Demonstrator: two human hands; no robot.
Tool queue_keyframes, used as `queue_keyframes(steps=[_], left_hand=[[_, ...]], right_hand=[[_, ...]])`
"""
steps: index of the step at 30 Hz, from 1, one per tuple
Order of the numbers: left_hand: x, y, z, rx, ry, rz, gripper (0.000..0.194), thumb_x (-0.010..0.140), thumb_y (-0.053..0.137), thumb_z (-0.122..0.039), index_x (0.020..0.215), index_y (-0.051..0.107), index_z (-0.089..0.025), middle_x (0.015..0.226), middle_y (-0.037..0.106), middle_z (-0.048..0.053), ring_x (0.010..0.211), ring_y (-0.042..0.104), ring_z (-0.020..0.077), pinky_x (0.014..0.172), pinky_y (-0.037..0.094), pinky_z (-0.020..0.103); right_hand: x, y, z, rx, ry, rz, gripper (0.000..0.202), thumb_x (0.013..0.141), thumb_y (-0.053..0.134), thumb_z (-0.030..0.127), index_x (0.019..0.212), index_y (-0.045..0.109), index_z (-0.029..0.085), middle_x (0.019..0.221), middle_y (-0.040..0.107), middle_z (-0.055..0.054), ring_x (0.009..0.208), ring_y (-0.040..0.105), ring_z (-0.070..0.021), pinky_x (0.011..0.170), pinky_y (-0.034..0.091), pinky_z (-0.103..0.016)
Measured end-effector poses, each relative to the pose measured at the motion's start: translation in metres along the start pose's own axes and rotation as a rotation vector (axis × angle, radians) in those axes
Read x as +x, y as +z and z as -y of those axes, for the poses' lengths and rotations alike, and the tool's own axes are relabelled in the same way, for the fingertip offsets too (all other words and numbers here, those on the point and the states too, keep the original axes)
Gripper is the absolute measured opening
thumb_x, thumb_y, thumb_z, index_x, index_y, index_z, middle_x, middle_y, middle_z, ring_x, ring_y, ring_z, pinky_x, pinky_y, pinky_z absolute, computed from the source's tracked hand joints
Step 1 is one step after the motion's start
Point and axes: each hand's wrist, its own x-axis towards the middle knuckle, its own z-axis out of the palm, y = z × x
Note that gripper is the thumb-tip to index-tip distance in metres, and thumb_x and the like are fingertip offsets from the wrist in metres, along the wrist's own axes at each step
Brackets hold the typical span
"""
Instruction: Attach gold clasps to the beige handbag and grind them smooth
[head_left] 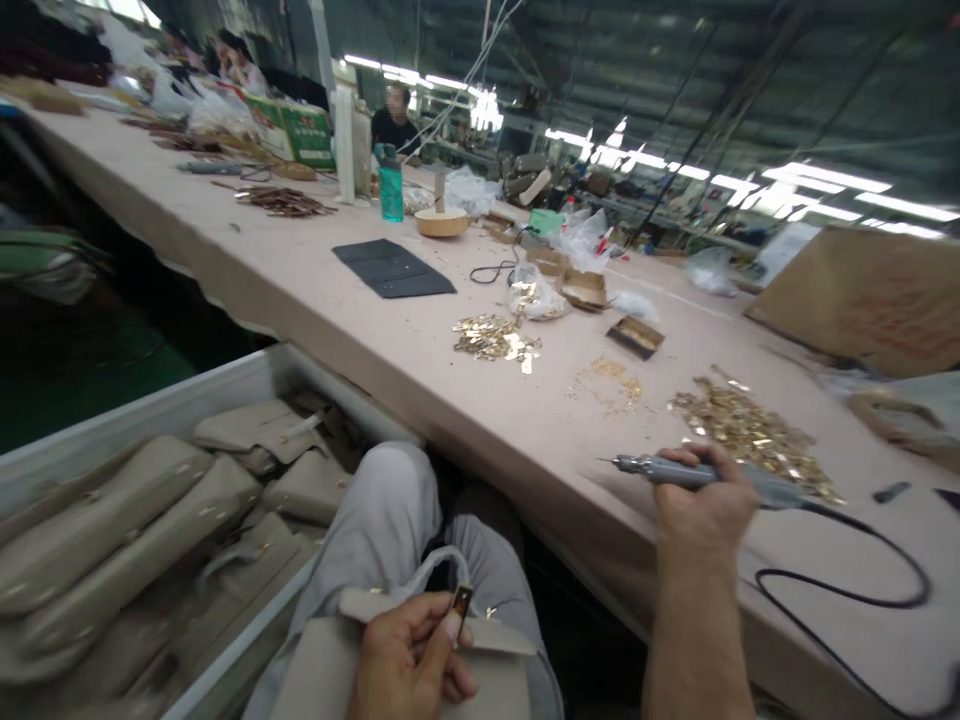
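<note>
My right hand (705, 505) grips a grey electric screwdriver (697, 473) over the table's near edge, its bit pointing left and its black cord (847, 595) looping off to the right. My left hand (409, 660) is down on my lap, pinching a small gold metal fitting (461, 600) against a beige bag (420, 655) that lies on my grey trousers. A heap of gold metal parts (750, 430) lies on the table just beyond my right hand.
A white bin (150, 400) at my left holds several beige bags. On the long pink table (360, 310) lie more gold parts (495, 338), a black mat (394, 268), a teal bottle (390, 182), plastic bags and cardboard boxes (862, 295). People sit at the far end.
</note>
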Motion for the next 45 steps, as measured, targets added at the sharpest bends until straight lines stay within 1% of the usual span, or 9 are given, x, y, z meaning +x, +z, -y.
queue_keyframes(steps=[3, 5, 8, 11, 13, 16, 27, 35, 45], left_hand=[[-0.001, 0.006, -0.007, 0.007, -0.019, 0.019, 0.035, 0.084, 0.071, -0.045, 0.086, 0.072, -0.01, 0.076, 0.075, 0.01, 0.047, 0.067, 0.0139, 0.047, 0.054, 0.02], [0.002, 0.007, -0.005, -0.014, -0.05, -0.005, 0.033, 0.084, 0.069, -0.042, 0.088, 0.071, -0.01, 0.076, 0.075, 0.009, 0.046, 0.068, 0.0145, 0.045, 0.054, 0.02], [0.004, 0.008, 0.001, -0.016, -0.073, -0.029, 0.029, 0.085, 0.068, -0.038, 0.087, 0.07, -0.009, 0.075, 0.074, 0.008, 0.047, 0.069, 0.0147, 0.043, 0.052, 0.019], [0.004, 0.008, 0.003, -0.024, -0.078, -0.031, 0.027, 0.085, 0.068, -0.036, 0.088, 0.069, -0.009, 0.075, 0.073, 0.008, 0.046, 0.069, 0.0146, 0.042, 0.051, 0.018], [0.003, 0.008, 0.002, -0.033, -0.083, -0.031, 0.027, 0.085, 0.067, -0.035, 0.09, 0.069, -0.009, 0.075, 0.074, 0.008, 0.046, 0.069, 0.0146, 0.042, 0.052, 0.018], [0.003, 0.009, 0.0, -0.023, -0.092, -0.041, 0.027, 0.085, 0.067, -0.035, 0.089, 0.069, -0.008, 0.073, 0.073, 0.008, 0.045, 0.068, 0.0145, 0.042, 0.051, 0.018], [0.003, 0.009, 0.003, -0.038, -0.098, -0.045, 0.025, 0.085, 0.068, -0.034, 0.089, 0.069, -0.009, 0.073, 0.073, 0.008, 0.044, 0.068, 0.0145, 0.041, 0.051, 0.018], [0.001, 0.007, 0.004, -0.034, -0.088, -0.037, 0.026, 0.087, 0.067, -0.035, 0.088, 0.069, -0.009, 0.075, 0.074, 0.008, 0.044, 0.068, 0.0141, 0.041, 0.051, 0.017], [-0.002, 0.005, 0.001, 0.037, -0.04, -0.007, 0.023, 0.088, 0.065, -0.033, 0.078, 0.069, -0.013, 0.068, 0.071, 0.007, 0.045, 0.066, 0.015, 0.042, 0.048, 0.02]], right_hand=[[-0.052, 0.004, 0.002, 0.007, -0.018, 0.134, 0.003, 0.071, 0.055, 0.012, 0.071, 0.056, 0.015, 0.076, 0.049, -0.001, 0.054, 0.045, -0.0073, 0.045, 0.047, -0.021], [-0.087, 0.006, -0.003, -0.056, 0.017, 0.207, 0.006, 0.073, 0.059, 0.012, 0.069, 0.057, 0.016, 0.079, 0.049, -0.003, 0.058, 0.046, -0.0092, 0.048, 0.048, -0.024], [-0.137, 0.007, -0.018, -0.141, 0.099, 0.282, 0.01, 0.069, 0.068, 0.016, 0.069, 0.058, 0.016, 0.078, 0.048, -0.002, 0.058, 0.043, -0.01, 0.05, 0.046, -0.026], [-0.174, 0.006, -0.038, -0.216, 0.139, 0.363, 0.011, 0.075, 0.07, 0.02, 0.076, 0.06, 0.016, 0.079, 0.05, -0.001, 0.058, 0.045, -0.0101, 0.053, 0.044, -0.026], [-0.188, 0.005, -0.048, -0.238, 0.138, 0.431, 0.011, 0.08, 0.07, 0.02, 0.078, 0.059, 0.017, 0.079, 0.051, 0.0, 0.057, 0.046, -0.0101, 0.054, 0.043, -0.026], [-0.197, 0.005, -0.056, -0.252, 0.114, 0.499, 0.012, 0.083, 0.069, 0.02, 0.078, 0.059, 0.017, 0.078, 0.052, 0.0, 0.055, 0.048, -0.0098, 0.055, 0.043, -0.027], [-0.205, -0.001, -0.059, -0.305, 0.024, 0.549, 0.008, 0.085, 0.068, 0.018, 0.085, 0.059, 0.017, 0.08, 0.056, 0.0, 0.054, 0.052, -0.0112, 0.057, 0.043, -0.03], [-0.212, 0.001, -0.061, -0.33, -0.019, 0.648, 0.005, 0.085, 0.066, 0.014, 0.085, 0.062, 0.017, 0.08, 0.058, 0.0, 0.054, 0.054, -0.0118, 0.056, 0.046, -0.031], [-0.201, 0.0, -0.062, -0.393, 0.115, 1.012, 0.014, 0.091, 0.068, 0.02, 0.079, 0.064, 0.017, 0.064, 0.057, 0.0, 0.055, 0.055, -0.0152, 0.054, 0.044, -0.031]])
